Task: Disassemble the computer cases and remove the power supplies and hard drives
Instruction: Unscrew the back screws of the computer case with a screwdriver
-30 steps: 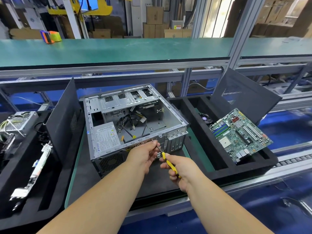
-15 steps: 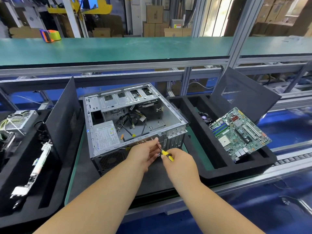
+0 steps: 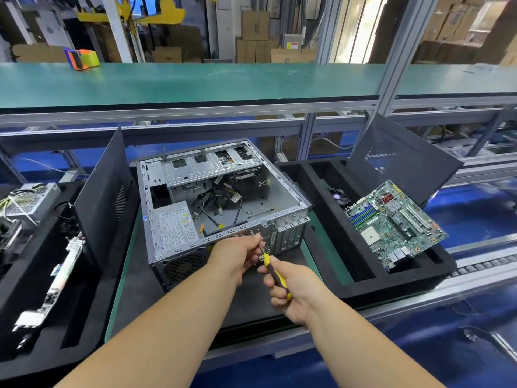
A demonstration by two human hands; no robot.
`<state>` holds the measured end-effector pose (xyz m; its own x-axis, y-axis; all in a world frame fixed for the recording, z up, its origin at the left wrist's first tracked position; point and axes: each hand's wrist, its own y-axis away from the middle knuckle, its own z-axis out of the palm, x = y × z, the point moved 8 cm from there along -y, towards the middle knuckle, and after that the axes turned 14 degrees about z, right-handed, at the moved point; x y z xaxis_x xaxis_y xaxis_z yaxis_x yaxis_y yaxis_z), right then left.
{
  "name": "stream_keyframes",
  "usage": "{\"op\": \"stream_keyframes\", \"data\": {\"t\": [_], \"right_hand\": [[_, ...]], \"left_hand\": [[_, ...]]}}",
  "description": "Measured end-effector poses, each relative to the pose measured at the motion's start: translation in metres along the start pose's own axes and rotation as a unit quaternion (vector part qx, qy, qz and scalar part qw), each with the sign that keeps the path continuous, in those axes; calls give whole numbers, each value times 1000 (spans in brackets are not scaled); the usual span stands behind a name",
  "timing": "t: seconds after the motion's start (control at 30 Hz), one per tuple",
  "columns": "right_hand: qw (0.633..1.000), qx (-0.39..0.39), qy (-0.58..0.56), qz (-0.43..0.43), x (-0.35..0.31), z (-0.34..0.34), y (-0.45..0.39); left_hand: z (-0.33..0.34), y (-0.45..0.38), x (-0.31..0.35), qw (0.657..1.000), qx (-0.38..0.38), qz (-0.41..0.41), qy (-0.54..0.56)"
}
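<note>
Screwdriver (image 3: 275,271) in right hand (image 3: 296,292)

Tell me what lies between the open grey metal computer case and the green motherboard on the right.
In the head view, the black foam tray's near wall and an empty slot lie between the open grey metal computer case and the green motherboard.

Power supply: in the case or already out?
In. The power supply sits in the near-left corner of the open computer case, with cables running from it across the case floor.

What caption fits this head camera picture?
Right hand holds a yellow screwdriver at the open computer case, left hand steadying.
</note>
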<state>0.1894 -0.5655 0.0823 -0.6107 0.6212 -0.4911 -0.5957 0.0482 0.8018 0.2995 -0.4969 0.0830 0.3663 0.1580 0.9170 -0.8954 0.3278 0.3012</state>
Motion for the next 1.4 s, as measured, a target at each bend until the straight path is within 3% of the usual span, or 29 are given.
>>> {"op": "stream_keyframes", "data": {"t": [0.13, 0.2, 0.3, 0.37, 0.47, 0.53, 0.57, 0.63, 0.67, 0.77, 0.9, 0.97, 1.03, 1.1, 1.13, 1.2, 1.3, 1.4], "right_hand": [[991, 90, 83, -62, -7, -11, 1], [965, 152, 174, -127, -19, -16, 9], [863, 276, 366, -214, -37, -18, 26], [802, 332, 427, -254, -42, -15, 33], [759, 356, 464, -287, -43, -7, 34], [780, 337, 455, -267, -42, -7, 29], [824, 300, 418, -238, -39, -8, 23], [949, 161, 238, -128, -23, -9, 8], [984, 84, 141, -67, -13, -5, 4], [1000, -25, 8, 10, -3, 0, 3], [999, 13, 32, -15, -4, -1, 5], [998, 42, 48, -23, -4, -1, 5], [994, 75, 68, -29, -6, -3, 4], [988, 109, 102, -32, -9, -6, 4], [985, 121, 119, -40, -11, -8, 4], [977, 131, 150, -76, -14, -11, 3], [965, 136, 185, -129, -17, -15, 5], [954, 154, 211, -148, -19, -17, 6]], "left_hand": [[1, 2, 1, 1000, 1, 3, -1], [3, 3, 1, 1000, 2, 2, -1], [5, 4, 2, 1000, -9, 9, 10], [6, 5, 2, 1000, -13, 10, 17], [6, 5, 1, 999, -17, -2, 28], [6, 4, 0, 999, -22, -9, 35], [6, 3, -1, 999, -25, -11, 38], [5, 3, -2, 999, -28, -11, 44], [5, 2, -2, 998, -30, -11, 49], [2, 2, -3, 998, -31, -13, 59], [0, 6, -1, 999, -38, -21, 29], [-2, 9, 2, 996, -58, -21, -71], [-7, 9, 15, 950, -105, 22, -292], [-12, 8, 42, 841, -118, 133, -511], [-13, 11, 57, 790, -105, 189, -574], [-12, 18, 82, 730, -78, 283, -618], [-5, 21, 103, 700, -73, 396, -590], [-3, 4, 92, 678, -122, 379, -618]]}}
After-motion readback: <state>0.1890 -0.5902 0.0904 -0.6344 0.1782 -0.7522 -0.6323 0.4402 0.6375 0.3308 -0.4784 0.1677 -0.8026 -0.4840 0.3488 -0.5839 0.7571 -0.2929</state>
